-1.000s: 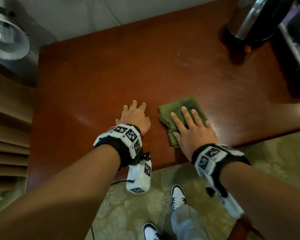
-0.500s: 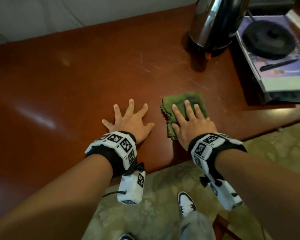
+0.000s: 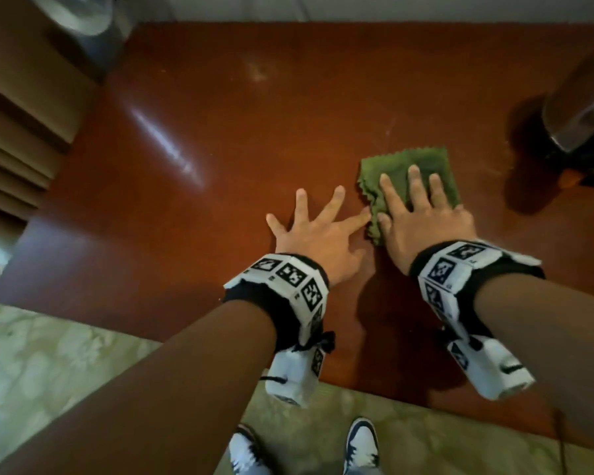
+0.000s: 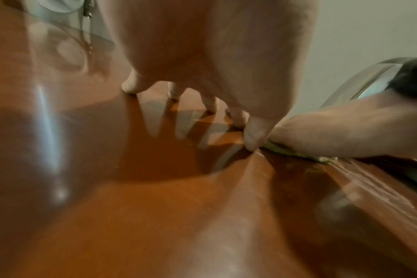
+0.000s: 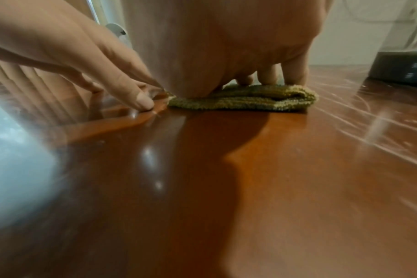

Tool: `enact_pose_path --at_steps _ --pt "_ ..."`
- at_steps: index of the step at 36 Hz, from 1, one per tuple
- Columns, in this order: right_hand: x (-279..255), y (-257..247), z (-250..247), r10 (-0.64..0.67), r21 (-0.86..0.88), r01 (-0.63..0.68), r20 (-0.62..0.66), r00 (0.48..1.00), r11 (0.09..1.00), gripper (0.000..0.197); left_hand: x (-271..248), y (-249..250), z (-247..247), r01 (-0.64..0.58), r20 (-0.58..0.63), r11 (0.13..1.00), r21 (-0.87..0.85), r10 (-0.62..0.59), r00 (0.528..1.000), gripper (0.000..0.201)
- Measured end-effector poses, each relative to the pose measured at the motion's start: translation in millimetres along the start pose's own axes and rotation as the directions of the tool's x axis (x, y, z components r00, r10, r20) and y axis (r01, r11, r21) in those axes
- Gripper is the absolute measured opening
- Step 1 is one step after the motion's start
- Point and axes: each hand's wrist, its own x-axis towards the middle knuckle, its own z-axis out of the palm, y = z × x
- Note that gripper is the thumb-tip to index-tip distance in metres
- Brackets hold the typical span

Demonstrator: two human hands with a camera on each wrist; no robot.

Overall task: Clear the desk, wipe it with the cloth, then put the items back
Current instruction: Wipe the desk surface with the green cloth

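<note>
One reddish-brown desk (image 3: 220, 132) fills most of the head view, its glossy top showing light streaks and fine scratches. At its right edge stands a shiny metal kettle (image 3: 583, 108) on a dark base, blurred and partly cut off. The left hand (image 3: 318, 234) lies palm-down near the middle of the surface, closer to the front edge, with its fingers spread straight and nothing in its grasp; its thumb tip rests just beside the cloth. The right hand (image 3: 426, 224) presses flat on the cloth, fingers straight rather than curled around it. The folded green cloth (image 3: 422, 159) sits flat on the surface between the left hand and the kettle, apart from the kettle.
</note>
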Motion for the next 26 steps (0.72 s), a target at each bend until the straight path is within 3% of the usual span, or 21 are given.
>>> enact_pose_path --at_steps 10,14,17,20,26 --pt "-9.0 0.5 1.0 -0.025 0.018 0.025 0.029 0.999 1.0 0.06 3.9 0.7 -12.5 0.046 0.1 0.998 -0.04 -0.042 0.994 0.062" --pt "-31.3 5.0 11.3 -0.06 0.03 0.058 0.076 0.995 0.998 0.06 3.7 1.1 -12.9 0.078 0.0 0.992 -0.099 -0.079 0.997 0.065" --pt "-31.4 6.4 9.2 -0.077 0.055 0.07 0.117 0.99 0.996 0.061 4.9 -9.9 -16.3 0.154 -0.099 0.973 -0.17 -0.172 0.98 0.072" --pt "-26.6 5.4 5.3 -0.084 0.079 0.075 0.119 0.989 0.994 0.061 9.6 -19.7 -27.6 0.232 -0.093 0.948 -0.218 -0.256 0.962 0.073" --pt "8.4 -8.7 -18.0 -0.057 0.098 0.047 0.107 0.993 0.994 0.061 42.5 -28.2 -47.4 0.217 -0.105 0.965 -0.149 -0.234 0.967 0.072"
